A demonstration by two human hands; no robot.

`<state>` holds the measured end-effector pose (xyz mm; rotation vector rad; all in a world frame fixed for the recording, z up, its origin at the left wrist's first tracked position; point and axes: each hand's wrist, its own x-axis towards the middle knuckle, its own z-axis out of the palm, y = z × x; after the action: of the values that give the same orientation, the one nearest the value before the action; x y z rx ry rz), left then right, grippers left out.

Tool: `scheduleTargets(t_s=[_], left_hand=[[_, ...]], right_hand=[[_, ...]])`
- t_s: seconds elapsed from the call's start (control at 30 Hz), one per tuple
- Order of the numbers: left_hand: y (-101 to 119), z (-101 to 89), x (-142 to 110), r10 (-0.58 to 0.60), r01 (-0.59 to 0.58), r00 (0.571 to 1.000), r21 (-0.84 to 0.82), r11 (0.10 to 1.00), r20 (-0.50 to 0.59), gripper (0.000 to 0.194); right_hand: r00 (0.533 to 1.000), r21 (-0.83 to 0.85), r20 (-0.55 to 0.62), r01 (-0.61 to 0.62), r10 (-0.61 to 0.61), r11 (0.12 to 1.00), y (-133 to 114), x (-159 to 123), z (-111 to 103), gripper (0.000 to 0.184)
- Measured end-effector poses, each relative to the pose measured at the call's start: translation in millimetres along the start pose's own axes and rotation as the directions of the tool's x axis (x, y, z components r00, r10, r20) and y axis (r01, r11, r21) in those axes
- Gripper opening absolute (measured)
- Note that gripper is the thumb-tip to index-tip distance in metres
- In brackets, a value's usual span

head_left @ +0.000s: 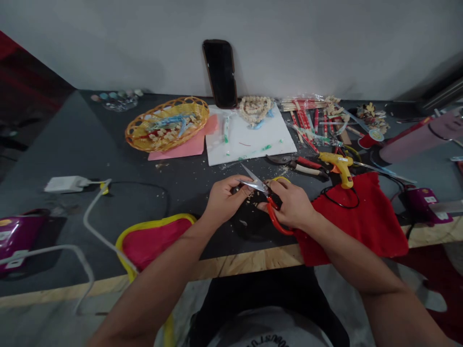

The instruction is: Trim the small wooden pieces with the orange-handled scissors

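Purple box (31, 233): on the counter (119, 166), well left of the white board (219, 147), with a white cord running across it.
Charger (65, 184): left of the board, a cord at its right end.
Basket (134, 138): just left of the board, partly over pink paper (177, 152), holding blue strands and small pale pieces.
Phone (220, 72): upright against the wall, at the board's back edge.
Left hand (224, 200): in front of the board, thumb and forefinger close together at a scissor blade; whether they pinch something small, I cannot tell.
Pale beads (256, 108): strung in loops on the board's back part.
Scissors (259, 186): in front of the board, blades parted, pointing left, a red loop toward the person.
Right hand (294, 205): in front of the board and to its right, fingers curled around the scissor handles.
Cutters (310, 169): just beyond the board's front right corner.
Glue gun (340, 166): right of the board, beside red cloth (365, 221).
Thread spool (372, 138): right of the board, red and lying tilted.
Pink bottle (415, 138): farther right of the board.
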<state>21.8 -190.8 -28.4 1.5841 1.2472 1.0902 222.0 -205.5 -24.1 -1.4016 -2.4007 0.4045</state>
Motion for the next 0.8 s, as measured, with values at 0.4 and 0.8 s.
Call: scheduleTargets(t_s=[0.4, 0.8], left_hand=[[6.2, -5.2, 3.9, -0.005, 0.004, 0.991, 0.007, 1.0, 0.132, 0.012], [2.9, -0.6, 2.2, -0.034, 0.047, 0.993, -0.112, 0.993, 0.115, 0.014]], right_hand=[[0.999, -0.044, -0.013, 0.03, -0.03, 0.999, 2.9, 3.6, 3.2, 0.062], [1.0, 0.002, 0.018, 0.011, -0.011, 1.0, 0.1, -0.3, 1.2, 0.051]])
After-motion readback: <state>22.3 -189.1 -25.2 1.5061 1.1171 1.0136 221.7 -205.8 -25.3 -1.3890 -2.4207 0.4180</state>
